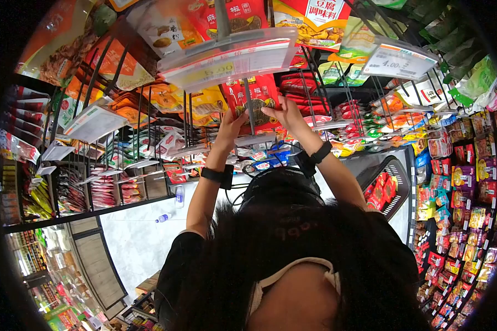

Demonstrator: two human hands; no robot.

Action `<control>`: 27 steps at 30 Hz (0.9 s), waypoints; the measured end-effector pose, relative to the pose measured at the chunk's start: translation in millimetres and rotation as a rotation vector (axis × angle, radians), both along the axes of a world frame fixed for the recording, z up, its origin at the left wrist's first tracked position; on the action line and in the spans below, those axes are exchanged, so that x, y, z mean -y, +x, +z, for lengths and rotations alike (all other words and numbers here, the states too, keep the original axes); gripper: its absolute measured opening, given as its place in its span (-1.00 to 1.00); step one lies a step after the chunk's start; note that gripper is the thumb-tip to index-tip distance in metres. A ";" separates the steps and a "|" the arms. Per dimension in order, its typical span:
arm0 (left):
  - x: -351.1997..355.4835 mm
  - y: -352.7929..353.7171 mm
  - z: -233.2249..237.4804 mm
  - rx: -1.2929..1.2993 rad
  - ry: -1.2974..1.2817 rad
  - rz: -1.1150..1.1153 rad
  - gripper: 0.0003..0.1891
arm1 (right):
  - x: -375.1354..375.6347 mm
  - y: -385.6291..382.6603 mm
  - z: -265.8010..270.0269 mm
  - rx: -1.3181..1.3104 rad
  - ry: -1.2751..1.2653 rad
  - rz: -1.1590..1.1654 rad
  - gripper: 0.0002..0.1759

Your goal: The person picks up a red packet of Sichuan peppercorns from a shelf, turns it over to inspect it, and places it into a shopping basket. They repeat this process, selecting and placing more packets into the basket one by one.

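A display rack of dark metal prongs carries red, orange, yellow and green packets, with price holders at the prong ends. A red packet is at a middle prong; whether it hangs there is unclear. Lower left, a divided shelf holds close rows of slim packets. The pale floor bears two bottles, one near the other. A black basket holds red packs; its support is unclear.
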State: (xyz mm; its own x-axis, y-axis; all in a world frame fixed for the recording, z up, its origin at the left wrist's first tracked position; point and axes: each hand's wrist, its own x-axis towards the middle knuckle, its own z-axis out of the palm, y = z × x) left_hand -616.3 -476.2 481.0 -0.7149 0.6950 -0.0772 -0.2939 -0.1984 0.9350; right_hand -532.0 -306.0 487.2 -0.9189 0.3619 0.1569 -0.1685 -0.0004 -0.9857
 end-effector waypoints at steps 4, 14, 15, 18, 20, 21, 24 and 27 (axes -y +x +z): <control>13.1 20.2 15.5 0.031 0.024 -0.026 -0.70 | 11.9 24.0 24.7 0.109 -0.120 0.042 -0.63; 45.8 57.0 42.9 0.002 -0.138 -0.064 -0.67 | 28.0 60.6 29.5 0.194 0.021 0.109 -0.67; 48.1 57.4 39.2 0.000 -0.156 -0.081 -0.68 | 29.1 64.4 30.6 0.197 0.036 0.116 -0.67; 52.3 65.6 48.6 0.077 -0.209 -0.134 -0.72 | 32.2 75.3 42.8 0.219 0.144 0.116 -0.69; 55.5 69.5 57.0 0.027 -0.245 -0.201 -0.71 | 33.5 81.4 44.3 0.210 0.163 0.122 -0.70; 56.3 69.3 58.0 0.002 -0.264 -0.234 -0.71 | 34.3 84.0 43.0 0.205 0.135 0.130 -0.70; 59.3 67.0 48.2 -0.081 -0.291 -0.334 -0.69 | 35.1 91.0 41.8 0.211 0.113 0.138 -0.72; 62.8 69.1 61.5 -0.074 -0.423 -0.373 -0.63 | 37.0 96.5 38.3 0.233 0.058 0.140 -0.74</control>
